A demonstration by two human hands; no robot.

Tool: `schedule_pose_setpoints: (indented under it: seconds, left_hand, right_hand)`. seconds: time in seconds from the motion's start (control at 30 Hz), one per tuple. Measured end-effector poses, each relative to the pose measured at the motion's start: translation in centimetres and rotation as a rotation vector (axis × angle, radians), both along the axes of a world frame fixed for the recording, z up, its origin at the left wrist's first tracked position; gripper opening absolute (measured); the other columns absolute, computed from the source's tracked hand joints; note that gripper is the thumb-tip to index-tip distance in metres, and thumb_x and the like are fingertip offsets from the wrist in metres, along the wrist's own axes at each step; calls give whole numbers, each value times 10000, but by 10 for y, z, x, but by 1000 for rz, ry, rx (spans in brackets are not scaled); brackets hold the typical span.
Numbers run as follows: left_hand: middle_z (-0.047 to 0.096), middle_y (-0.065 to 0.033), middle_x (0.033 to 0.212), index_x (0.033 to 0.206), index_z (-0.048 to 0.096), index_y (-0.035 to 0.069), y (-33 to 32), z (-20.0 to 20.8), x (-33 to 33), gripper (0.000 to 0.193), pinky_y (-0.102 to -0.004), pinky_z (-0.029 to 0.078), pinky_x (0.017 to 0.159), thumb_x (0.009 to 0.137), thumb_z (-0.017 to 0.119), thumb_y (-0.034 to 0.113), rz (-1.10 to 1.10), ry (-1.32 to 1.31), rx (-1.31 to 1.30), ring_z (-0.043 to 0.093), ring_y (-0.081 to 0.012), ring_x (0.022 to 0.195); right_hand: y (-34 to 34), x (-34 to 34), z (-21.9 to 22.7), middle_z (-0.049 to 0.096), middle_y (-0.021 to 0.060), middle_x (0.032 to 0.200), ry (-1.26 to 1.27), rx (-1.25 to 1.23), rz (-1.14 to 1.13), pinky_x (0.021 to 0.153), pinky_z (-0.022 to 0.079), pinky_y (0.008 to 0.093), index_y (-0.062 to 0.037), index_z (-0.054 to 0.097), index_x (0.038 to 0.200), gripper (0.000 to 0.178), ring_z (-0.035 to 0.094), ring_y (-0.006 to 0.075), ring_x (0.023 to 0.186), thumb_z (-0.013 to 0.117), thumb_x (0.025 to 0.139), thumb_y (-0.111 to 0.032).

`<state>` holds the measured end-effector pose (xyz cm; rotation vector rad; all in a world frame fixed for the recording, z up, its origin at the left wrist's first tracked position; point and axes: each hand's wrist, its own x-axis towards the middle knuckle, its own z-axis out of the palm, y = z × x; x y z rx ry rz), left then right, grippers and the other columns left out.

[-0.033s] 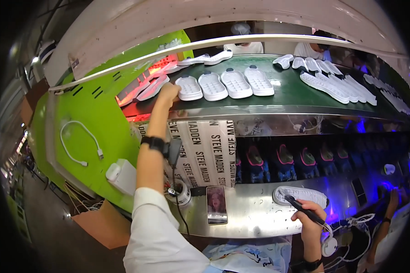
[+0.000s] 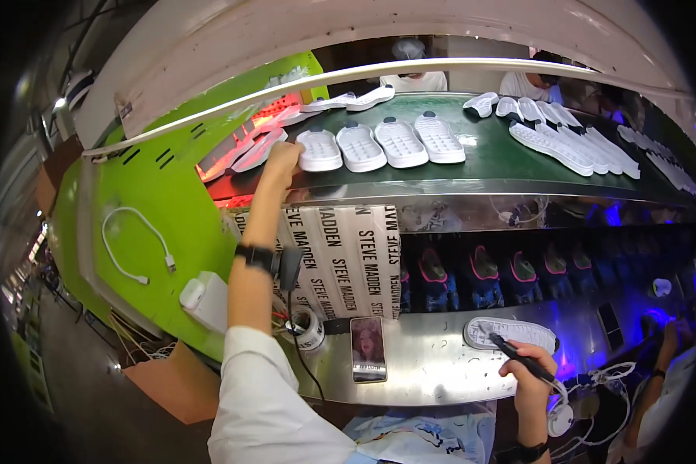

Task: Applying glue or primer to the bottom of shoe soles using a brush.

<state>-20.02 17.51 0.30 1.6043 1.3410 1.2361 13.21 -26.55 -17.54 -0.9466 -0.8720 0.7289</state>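
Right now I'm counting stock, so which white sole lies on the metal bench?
The white sole beside the black pen; the other white soles lie on the green belt.

Bold dark capitals stand on the pale wrapped panel [image 2: 340, 255] under the upper shelf, the same wording repeated in sideways columns across lighter and darker bands; the left forearm [image 2: 261, 220] covers part of the columns at that side. Black print also shows on the white cup [image 2: 311, 337] on the desk [image 2: 425, 375], only partly in view. The phone [image 2: 369, 349] beside it bears a short line of pale characters near its lower end. Marks on the white shoe sole [image 2: 522, 331] are too small to tell as lettering.
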Motion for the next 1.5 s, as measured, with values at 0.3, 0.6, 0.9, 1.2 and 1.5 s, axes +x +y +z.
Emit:
schedule_pose_setpoints:
  seconds: [0.3,0.6,0.9,1.2,1.5]
  left_hand:
    - [573,-221,1161,1316,402,-20,-283,-174,64,598,-443,530,829,833,522,310,-562,-1183,-524,627,-337,956]
    - [488,-288,1251,1385,319,6,-335,-332,134,699,-480,491,886,922,302,529,-1017,-1432,-990,552,-420,1068]
    - [534,-287,1164,1334,357,-12,-297,-307,147,726,-559,532,741,891,333,562,-974,-1494,-1225,586,-447,958]
    - [578,-242,1167,1282,449,-64,-268,-214,173,564,-383,518,813,911,458,361,-1158,-700,-1258,635,-336,930]
    - [653,-65,1036,1149,605,22,-231,-238,196,386,-249,481,797,921,526,324,-1509,27,-1530,621,-138,890]
  right_hand:
    - [-9,-12,3,672,174,968,33,-203,370,762,517,285,54,655,955,203,640,184,814,625,754,41]
    - [8,-68,-35,680,138,969,-663,-24,182,825,494,279,20,655,1016,205,657,181,886,645,822,-47]
    - [10,-62,-34,661,180,999,-590,-25,350,766,523,322,-12,669,987,246,662,285,857,664,741,-6]
    - [11,-41,-18,679,131,999,-683,-75,412,773,532,321,-51,699,962,235,675,269,851,681,737,14]
    - [0,4,2,682,42,899,-1001,43,441,737,495,305,-62,709,870,185,591,237,913,682,698,-1]
